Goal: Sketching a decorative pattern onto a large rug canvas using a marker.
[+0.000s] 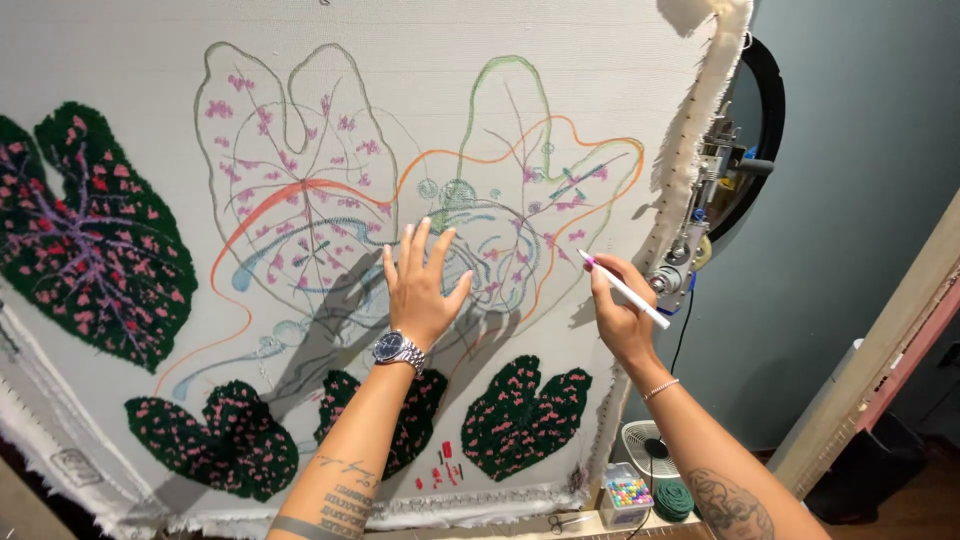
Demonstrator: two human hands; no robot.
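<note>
Now the right hand (pixel 618 312) grips a white marker (pixel 624 289), its pink tip slanting up-left at the cloth (pixel 120 60); the left hand (pixel 420 285) presses flat, fingers spread.

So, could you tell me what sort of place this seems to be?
Probably a rug-making studio: a big stretched cloth carries tufted dark green leaves beside drawn leaf outlines, the right hand holds a marker, and yarn sits below.

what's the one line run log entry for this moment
left hand: flat on tufting cloth | right hand: holds white marker, tip at drawn leaf outline | tufted leaves: done
</note>
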